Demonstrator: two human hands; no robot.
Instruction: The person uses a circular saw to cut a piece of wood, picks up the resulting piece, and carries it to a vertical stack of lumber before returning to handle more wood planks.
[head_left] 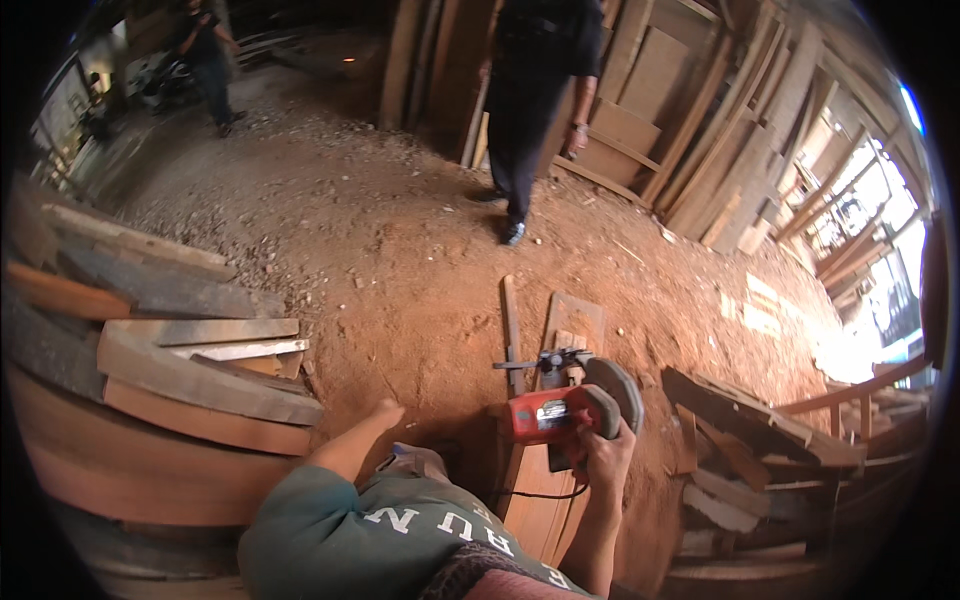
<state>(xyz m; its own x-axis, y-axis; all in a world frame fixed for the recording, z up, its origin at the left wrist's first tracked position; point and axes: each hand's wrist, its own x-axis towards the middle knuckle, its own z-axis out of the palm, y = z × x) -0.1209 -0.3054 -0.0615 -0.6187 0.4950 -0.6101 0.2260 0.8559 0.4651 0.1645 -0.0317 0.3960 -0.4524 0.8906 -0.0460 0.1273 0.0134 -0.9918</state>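
My right hand [605,455] grips the rear handle of a red power saw [545,415] with a grey curved guard and a black cord below it. The saw sits over a long wooden board [530,510] running toward me, with narrower pieces [568,338] beyond. A thin upright-lying strip [510,310] is just left of these. My left hand [388,413] hangs to the left of the saw, apart from it, near the stacked planks; its fingers are blurred, and I cannot tell whether they are open or closed.
Stacked planks [200,400] flank me on the left, loose timber [750,440] on the right. One person [530,90] in dark clothes stands ahead on the dirt floor [380,260]; another [205,70] is farther left. Tall boards [660,110] lean at the back.
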